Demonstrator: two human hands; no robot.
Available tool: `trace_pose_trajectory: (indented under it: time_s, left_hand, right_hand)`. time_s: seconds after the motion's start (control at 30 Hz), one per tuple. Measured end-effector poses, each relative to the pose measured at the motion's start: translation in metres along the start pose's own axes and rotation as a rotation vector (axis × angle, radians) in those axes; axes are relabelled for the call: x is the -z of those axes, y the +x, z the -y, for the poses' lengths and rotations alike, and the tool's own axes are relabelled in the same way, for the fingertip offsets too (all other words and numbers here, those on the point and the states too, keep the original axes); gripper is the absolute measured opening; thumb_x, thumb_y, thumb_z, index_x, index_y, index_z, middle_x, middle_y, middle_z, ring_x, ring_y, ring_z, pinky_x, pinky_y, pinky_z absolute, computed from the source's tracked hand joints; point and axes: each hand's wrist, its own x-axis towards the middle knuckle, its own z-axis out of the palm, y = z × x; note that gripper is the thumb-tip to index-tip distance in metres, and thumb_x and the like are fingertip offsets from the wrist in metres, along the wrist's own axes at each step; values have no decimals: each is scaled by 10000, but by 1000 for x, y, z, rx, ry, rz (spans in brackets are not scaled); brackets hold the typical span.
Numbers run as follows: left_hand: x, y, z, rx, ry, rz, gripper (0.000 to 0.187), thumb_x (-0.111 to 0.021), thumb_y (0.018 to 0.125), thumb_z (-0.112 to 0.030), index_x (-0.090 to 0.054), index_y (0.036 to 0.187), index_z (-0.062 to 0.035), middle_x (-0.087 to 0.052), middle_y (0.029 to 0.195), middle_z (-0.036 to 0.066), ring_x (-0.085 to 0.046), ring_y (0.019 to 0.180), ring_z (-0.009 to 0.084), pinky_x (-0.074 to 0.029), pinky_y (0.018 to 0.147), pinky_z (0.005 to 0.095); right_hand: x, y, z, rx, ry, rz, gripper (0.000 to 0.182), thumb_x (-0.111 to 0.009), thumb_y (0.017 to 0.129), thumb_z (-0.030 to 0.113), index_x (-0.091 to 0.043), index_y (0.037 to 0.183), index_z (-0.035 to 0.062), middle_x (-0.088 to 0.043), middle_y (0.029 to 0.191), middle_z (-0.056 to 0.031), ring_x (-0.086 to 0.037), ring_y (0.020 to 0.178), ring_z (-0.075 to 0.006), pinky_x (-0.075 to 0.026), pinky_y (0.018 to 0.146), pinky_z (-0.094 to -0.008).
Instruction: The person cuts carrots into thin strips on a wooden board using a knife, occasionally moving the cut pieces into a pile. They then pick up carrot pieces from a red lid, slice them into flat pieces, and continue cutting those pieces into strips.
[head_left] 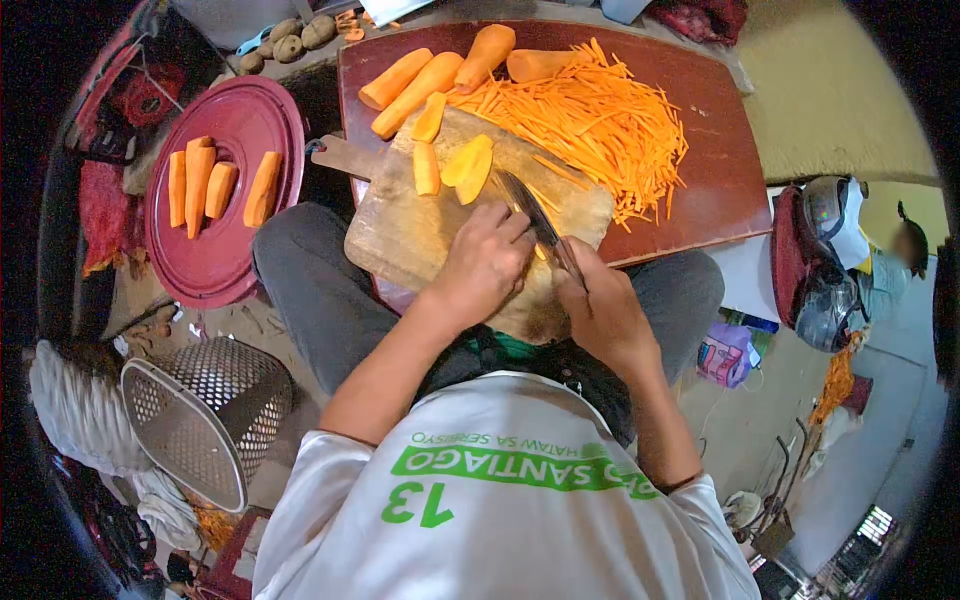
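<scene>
A wooden cutting board (pixel 395 225) lies over the near edge of a red table (pixel 715 150). My right hand (pixel 607 312) is wrapped round the handle of a dark knife (pixel 532 212), its blade angled up and left over the board. Beside the blade, the curled fingers of my left hand (pixel 485 260) press down on the board; what is under them is mostly hidden. Carrot slices (pixel 468 168) and carrot pieces (pixel 426 168) rest on the board. Behind it spreads a large pile of thin carrot strips (pixel 600 120), next to several whole peeled carrots (pixel 420 92).
On the left, a round red lid (pixel 228 250) holds several carrots (pixel 198 185). Below it stands a perforated basket (pixel 210 420). Brown root vegetables (pixel 288 47) lie beyond the table's back left. Helmets (pixel 828 305) are at the right, near a partly seen person (pixel 890 285).
</scene>
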Motion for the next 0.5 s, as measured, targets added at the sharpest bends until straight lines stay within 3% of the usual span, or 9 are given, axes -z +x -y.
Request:
trace_pose_trajectory:
  time_s: [0.1,0.3,0.4,0.5]
  left_hand:
    - [-2,-2,1,6,26,-4,221,-739,743,-83,-740,948,-3,-637,1018,135,-597,1014,336,-514,897,446]
    - [-2,-2,0,20,29,50,236,-758,713,-87,-730,931,-4,-632,1010,139,-598,1025,340,-504,910,449]
    - [-3,-2,-1,10,16,21,234,-761,702,-86,-729,922,-11,-635,999,138,-598,1026,341,-503,905,448]
    - [0,-3,-1,15,10,26,234,-765,695,-86,-731,915,-14,-639,992,133,-598,1025,339,-502,901,447]
  right_hand:
    - [15,-20,4,-46,122,44,336,-605,1063,159,-562,1376,48,-691,996,-290,-669,975,-541,-539,819,-537]
    - [-2,-12,-2,-24,7,42,307,-594,1065,138,-573,1355,42,-679,1011,-299,-679,986,-530,-540,816,-505]
    - [-1,0,4,-53,50,63,265,-605,1043,149,-537,1290,83,-696,1125,-325,-662,1070,-554,-532,850,-618]
    - [4,-10,0,76,80,-16,275,-578,1064,118,-564,1326,38,-671,990,-297,-675,982,-533,-546,810,-482]
